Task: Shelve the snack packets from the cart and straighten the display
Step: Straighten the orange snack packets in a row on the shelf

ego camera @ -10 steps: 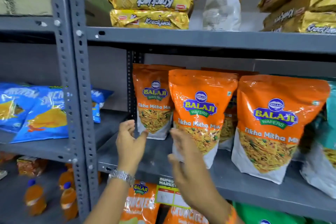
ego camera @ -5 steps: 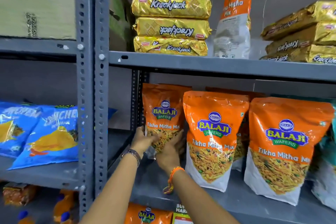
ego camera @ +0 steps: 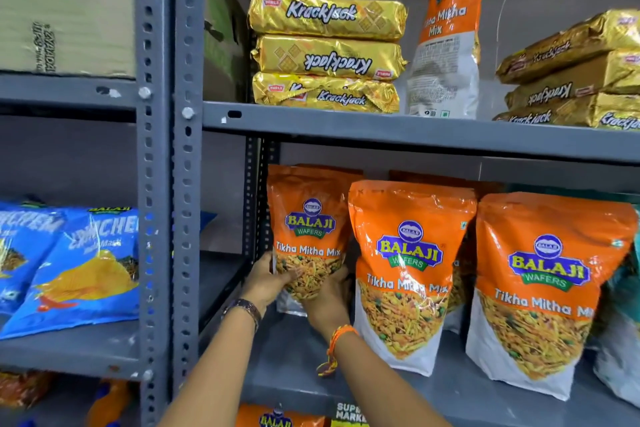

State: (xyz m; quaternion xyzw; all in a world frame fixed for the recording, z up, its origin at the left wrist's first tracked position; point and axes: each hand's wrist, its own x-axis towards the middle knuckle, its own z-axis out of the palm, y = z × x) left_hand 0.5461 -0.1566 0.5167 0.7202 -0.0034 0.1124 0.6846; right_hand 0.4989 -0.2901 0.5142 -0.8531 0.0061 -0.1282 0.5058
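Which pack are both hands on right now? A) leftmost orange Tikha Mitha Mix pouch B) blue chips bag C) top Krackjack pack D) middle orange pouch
A: the left hand and right hand clasp the lower part of the leftmost Tikha Mitha Mix pouch on the middle shelf, one on each side.

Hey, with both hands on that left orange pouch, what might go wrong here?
1. The left pouch is gripped only at its base by the left hand and right hand, so it might tip.
2. It sits close to the middle pouch, which could get knocked over.
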